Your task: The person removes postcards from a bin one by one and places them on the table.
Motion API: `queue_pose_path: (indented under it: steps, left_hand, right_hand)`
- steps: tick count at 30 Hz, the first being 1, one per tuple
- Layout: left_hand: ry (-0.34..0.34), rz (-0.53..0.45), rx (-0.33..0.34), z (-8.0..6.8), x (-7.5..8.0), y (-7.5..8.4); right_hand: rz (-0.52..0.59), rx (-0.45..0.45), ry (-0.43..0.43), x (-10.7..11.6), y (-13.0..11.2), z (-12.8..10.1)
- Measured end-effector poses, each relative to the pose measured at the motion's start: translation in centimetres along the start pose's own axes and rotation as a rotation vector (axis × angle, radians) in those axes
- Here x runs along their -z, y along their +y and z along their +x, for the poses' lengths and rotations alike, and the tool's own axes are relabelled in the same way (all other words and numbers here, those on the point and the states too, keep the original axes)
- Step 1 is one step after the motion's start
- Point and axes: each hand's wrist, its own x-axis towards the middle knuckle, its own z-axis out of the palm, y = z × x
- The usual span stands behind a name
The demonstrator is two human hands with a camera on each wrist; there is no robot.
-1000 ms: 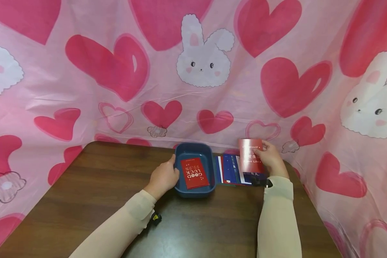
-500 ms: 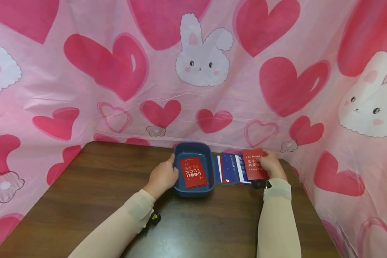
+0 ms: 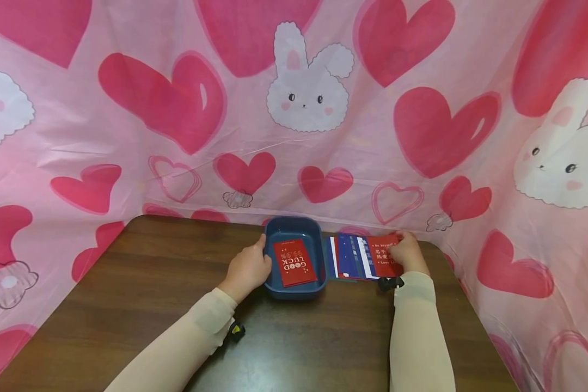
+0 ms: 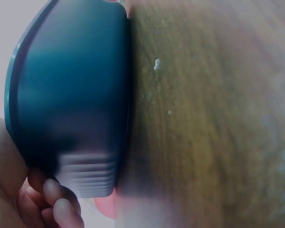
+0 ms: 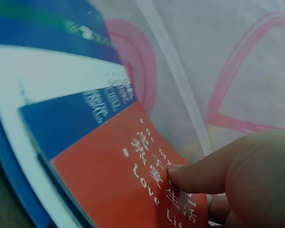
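Draped all round as backdrop, a pink cloth (image 3: pixel 127 136) printed with red hearts and white rabbits, reaching down to the far edge of the furniture. Below it, a dark brown wooden table (image 3: pixel 142 305) with rounded corners, filling the lower part of the head view. Near the table's far edge, at about 12 o'clock from the person, a dark blue tray (image 3: pixel 294 226) with rounded corners and raised walls. Flat on its floor, a red card (image 3: pixel 295 262) lettered "GOOD LUCK", read upside down from the head camera. Just beside the tray at its 3 o'clock, a fanned stack of cards (image 3: pixel 348 256) in blue and white with red edges, lying on the table close to the cloth. Topmost at the stack's 3 o'clock end, a second red card (image 3: pixel 381 257) with white lettering, part of it reading "Love Life". At the tray's 9 o'clock wall, the left hand (image 3: pixel 247 268), fingers curled round the rim and gripping it, fingertips (image 4: pixel 54 202) tucked under the wall in the left wrist view. On the lettered red card, the right hand (image 3: pixel 408 253), thumb (image 5: pixel 199 171) pressed on its printed face, other fingers hidden beneath, so pinching it as far as can be seen
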Motion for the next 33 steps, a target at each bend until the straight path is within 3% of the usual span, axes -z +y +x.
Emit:
queue_pose_path:
  steps: [17,22,29,33]
  left_hand:
    - [-0.016,-0.017,0.002,0.1,0.0,-0.2]
    - [-0.021,-0.029,0.008,0.1,0.0,-0.3]
    - [-0.02,-0.022,0.002,0.1,0.0,-0.3]
    - [-0.02,-0.028,0.005,0.1,0.0,-0.2]
  right_hand:
    - [-0.06,-0.072,0.06,-0.7,-0.3,-0.9]
    - [-0.075,-0.045,0.087,-0.7,-0.2,-1.0]
    - [0.017,-0.018,0.056,-0.4,-0.9,-0.8]
    - [0.04,0.096,0.107,-0.1,-2.6,-1.3]
